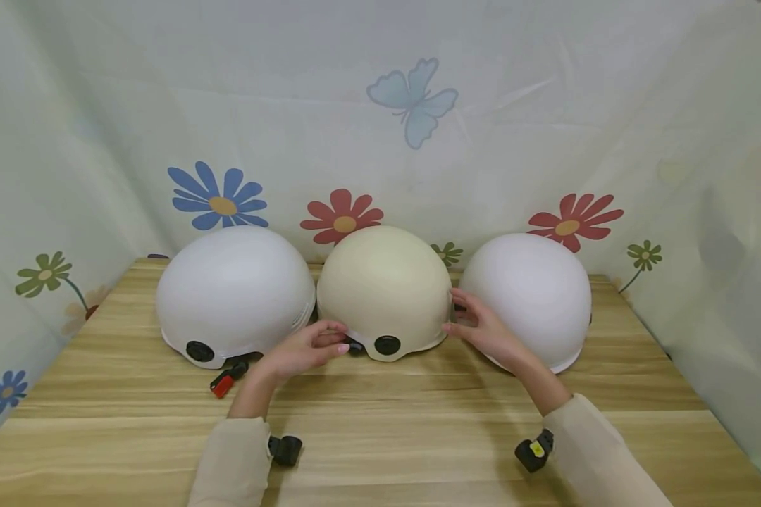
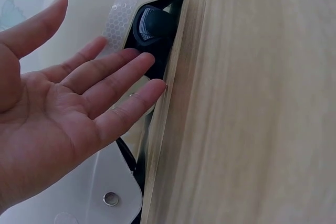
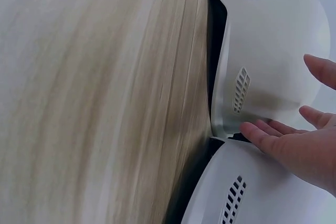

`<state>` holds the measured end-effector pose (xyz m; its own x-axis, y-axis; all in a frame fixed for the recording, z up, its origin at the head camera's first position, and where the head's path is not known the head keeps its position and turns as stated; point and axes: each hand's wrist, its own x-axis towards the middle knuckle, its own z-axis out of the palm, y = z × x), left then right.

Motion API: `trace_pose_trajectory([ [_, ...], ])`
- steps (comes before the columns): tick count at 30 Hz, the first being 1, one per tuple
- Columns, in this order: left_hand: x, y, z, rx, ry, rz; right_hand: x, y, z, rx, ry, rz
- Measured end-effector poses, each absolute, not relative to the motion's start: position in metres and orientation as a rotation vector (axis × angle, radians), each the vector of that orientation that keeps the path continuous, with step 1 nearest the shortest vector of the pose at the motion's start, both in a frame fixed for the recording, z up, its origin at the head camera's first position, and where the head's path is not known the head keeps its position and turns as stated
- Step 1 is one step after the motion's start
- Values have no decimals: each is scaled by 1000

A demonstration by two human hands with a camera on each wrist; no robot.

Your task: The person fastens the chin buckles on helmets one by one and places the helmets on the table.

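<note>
A cream helmet (image 1: 387, 289) rests dome up on the wooden table, between two white helmets. My left hand (image 1: 307, 348) is at its lower left edge, by a black strap piece (image 1: 355, 347). In the left wrist view that hand (image 2: 73, 95) has its palm turned up and its fingers extended. On the other side my right hand (image 1: 488, 332) has its fingertips right at the cream helmet's right edge, in the narrow gap beside the right white helmet (image 1: 533, 296). The right wrist view shows those fingers (image 3: 262, 136) extended too, with nothing held.
The left white helmet (image 1: 234, 292) has a red and black buckle (image 1: 224, 384) lying in front of it. Bare wooden table (image 1: 406, 436) extends toward me. Behind the helmets hangs a flower-printed curtain (image 1: 514, 127).
</note>
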<state>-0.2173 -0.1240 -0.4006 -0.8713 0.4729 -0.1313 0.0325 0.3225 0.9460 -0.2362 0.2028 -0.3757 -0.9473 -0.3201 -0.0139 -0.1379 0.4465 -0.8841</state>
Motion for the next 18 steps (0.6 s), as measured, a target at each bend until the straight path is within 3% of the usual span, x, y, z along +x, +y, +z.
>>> trace_pose_trajectory([
  [12,-218,-126,-402,485,2212,1562,-238,201,-374,-399,2539,-1494],
  [18,-221,-130,-399,368,2277,1617,-238,203,-376,-428,2549,-1482],
])
